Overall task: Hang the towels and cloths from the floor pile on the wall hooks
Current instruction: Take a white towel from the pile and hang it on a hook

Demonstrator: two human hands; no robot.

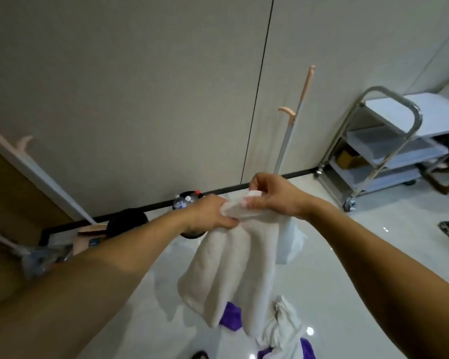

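A white towel (226,275) hangs in folds in front of me, held up by its top edge. My left hand (210,213) grips the bunched edge on the left. My right hand (270,195) pinches the same edge just to the right, the two hands almost touching. Below, on the glossy floor, lies the pile: a white cloth (283,325) and purple cloths (231,317). Two pink hooks stick out from the beige wall, one (287,111) right of the panel seam and one (24,142) at the far left.
A steel trolley (389,143) with white shelves stands at the right against the wall. A pole with a pink handle (293,128) leans on the wall. Bottles (187,199), a dark round object (126,222) and boxes sit by the baseboard. A wooden door is at left.
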